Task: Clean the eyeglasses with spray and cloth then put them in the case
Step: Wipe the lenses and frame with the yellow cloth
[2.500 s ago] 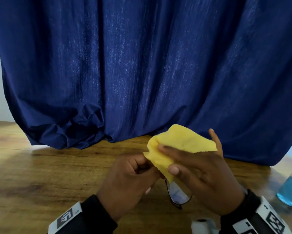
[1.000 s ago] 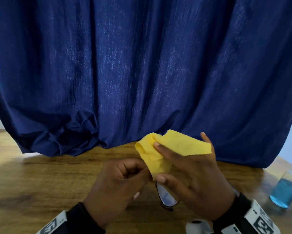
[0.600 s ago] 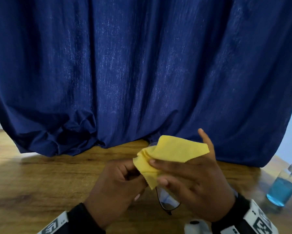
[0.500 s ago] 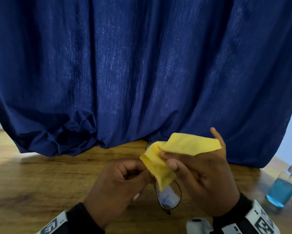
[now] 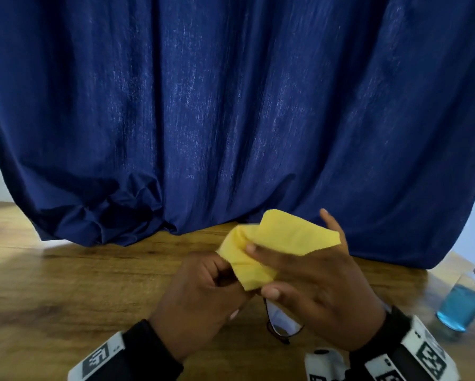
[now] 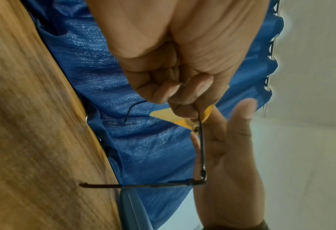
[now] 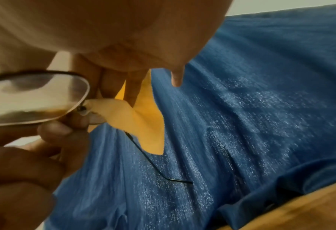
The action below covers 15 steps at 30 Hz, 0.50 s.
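You're mid-wipe, I'd say — the glasses are up off the counter, held between your two hands in front of the blue curtain. Your left hand has its grip curled tight on the frame near the bridge, and your right hand pinches the yellow cloth over one lens. The spray bottle stands well off to your right, so spraying looks done, though I can't confirm that. Left to do: finish the wiping, fold the arms, case them. No view shows a case.

The head view hides most of the glasses behind your hands — only the lower lens peeks out. The left wrist view shows the frame edge-on with one temple sticking out open. The right wrist view gets the free lens close up, looking smeary or just reflective, can't tell which.
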Each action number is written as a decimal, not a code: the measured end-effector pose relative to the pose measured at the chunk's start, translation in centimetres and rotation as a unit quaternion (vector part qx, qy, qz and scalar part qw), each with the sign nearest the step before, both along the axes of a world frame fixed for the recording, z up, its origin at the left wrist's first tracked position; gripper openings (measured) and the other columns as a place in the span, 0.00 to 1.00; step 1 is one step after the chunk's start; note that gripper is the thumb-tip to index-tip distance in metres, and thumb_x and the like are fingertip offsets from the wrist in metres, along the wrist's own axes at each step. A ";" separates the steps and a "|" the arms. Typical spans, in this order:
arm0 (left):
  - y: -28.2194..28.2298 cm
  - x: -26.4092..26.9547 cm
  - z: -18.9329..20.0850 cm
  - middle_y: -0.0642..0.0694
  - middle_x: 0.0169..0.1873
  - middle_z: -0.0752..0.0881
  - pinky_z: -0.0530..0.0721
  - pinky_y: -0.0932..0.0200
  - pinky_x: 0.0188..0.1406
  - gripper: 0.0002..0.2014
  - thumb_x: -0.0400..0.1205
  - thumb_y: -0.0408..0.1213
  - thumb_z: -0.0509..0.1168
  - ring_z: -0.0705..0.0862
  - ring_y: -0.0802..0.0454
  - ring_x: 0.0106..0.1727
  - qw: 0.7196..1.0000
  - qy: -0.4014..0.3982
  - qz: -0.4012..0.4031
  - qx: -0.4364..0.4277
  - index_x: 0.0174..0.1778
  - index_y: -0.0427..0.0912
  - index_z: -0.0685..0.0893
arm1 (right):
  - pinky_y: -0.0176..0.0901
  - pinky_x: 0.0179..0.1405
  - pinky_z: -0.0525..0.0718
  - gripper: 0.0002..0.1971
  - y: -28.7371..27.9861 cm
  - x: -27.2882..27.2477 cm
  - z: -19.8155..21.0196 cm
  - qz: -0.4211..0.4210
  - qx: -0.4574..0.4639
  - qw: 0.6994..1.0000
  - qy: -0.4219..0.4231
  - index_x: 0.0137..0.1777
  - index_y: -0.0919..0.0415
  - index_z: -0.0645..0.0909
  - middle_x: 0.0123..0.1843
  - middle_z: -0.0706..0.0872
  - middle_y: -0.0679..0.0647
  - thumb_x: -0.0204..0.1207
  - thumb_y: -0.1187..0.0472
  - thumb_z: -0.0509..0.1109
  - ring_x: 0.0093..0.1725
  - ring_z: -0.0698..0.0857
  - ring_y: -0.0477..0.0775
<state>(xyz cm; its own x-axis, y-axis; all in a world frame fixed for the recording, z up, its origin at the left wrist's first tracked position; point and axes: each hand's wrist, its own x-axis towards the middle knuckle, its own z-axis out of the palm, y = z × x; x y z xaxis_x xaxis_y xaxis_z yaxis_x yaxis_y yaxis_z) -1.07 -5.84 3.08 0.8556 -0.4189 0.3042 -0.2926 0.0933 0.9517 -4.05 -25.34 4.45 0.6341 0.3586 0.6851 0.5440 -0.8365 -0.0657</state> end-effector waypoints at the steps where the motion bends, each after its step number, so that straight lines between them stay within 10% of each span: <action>1: 0.0 0.1 -0.1 0.50 0.14 0.79 0.69 0.67 0.18 0.11 0.72 0.40 0.75 0.70 0.61 0.15 1.000 0.001 0.004 0.002 0.36 0.33 0.92 | 0.77 0.81 0.48 0.22 -0.2 -0.2 0.1 0.009 0.009 1.000 -0.009 0.68 0.34 0.82 0.37 0.90 0.31 0.83 0.32 0.54 0.54 0.85 0.29; 4: 0.2 0.5 -0.1 0.49 0.15 0.78 0.68 0.67 0.18 0.09 0.77 0.37 0.75 0.70 0.60 0.16 1.000 -0.012 0.016 0.010 0.36 0.34 0.92 | 0.75 0.82 0.49 0.21 -0.8 -0.1 0.5 -0.037 0.051 0.997 -0.040 0.63 0.34 0.86 0.30 0.89 0.35 0.84 0.34 0.54 0.41 0.87 0.30; 15: 0.3 0.6 -0.2 0.50 0.15 0.78 0.67 0.68 0.18 0.11 0.70 0.44 0.73 0.69 0.60 0.17 1.000 -0.024 0.008 0.004 0.36 0.39 0.94 | 0.71 0.84 0.47 0.27 -0.6 0.2 -0.1 -0.041 -0.015 0.999 0.024 0.78 0.32 0.70 0.29 0.83 0.33 0.82 0.29 0.52 0.43 0.84 0.30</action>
<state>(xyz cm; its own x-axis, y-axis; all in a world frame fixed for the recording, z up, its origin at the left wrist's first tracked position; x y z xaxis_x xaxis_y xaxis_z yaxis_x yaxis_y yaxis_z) -0.49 -5.57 2.89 0.8468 -0.4071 0.3422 -0.3395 0.0815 0.9371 -3.81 -25.96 4.36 0.6942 0.3241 0.6427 0.4698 -0.8805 -0.0635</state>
